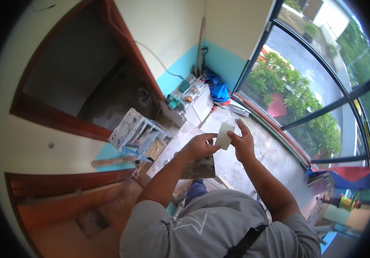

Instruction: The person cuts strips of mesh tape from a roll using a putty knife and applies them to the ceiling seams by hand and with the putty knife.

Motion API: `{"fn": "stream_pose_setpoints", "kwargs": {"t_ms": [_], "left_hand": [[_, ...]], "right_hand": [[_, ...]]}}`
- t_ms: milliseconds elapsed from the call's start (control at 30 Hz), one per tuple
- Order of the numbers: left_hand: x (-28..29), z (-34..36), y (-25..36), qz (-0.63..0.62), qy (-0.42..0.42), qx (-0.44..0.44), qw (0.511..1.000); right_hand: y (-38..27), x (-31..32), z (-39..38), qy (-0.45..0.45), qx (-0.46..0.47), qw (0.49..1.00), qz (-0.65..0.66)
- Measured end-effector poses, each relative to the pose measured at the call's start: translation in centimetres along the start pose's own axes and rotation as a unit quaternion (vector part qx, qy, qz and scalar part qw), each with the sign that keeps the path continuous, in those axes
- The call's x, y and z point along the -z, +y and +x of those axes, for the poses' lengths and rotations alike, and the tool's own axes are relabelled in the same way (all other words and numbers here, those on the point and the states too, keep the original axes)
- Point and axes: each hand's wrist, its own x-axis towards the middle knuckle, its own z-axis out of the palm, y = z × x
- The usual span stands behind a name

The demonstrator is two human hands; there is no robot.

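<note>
A small, pale, rectangular piece with a fine ribbed or gridded face is held up in front of me, between both hands. My left hand pinches its lower left edge, thumb and fingers closed. On the other side, my right hand has its thumb pressed against the right edge while the index finger points upward. Whether the other right fingers touch the back of the piece is hidden. Below my left hand is a dark brown flat board or tile, beside a large pale panel.
To the left stands a paint-splattered stepladder. Green power tools sit on a white box-like bench, near a blue tarp. Large windows line the right. A person in a yellow vest is at far right.
</note>
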Motion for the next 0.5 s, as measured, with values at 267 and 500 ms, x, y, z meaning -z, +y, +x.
{"fn": "stream_pose_setpoints", "kwargs": {"t_ms": [267, 500], "left_hand": [[9.5, -2.1, -13.1, 0.099, 0.109, 0.273, 0.951], [23.3, -7.7, -29.5, 0.285, 0.324, 0.453, 0.780]], "right_hand": [[6.4, 2.0, 1.4, 0.017, -0.195, 0.979, -0.047], [12.2, 17.4, -3.4, 0.089, -0.270, 0.906, -0.313]]}}
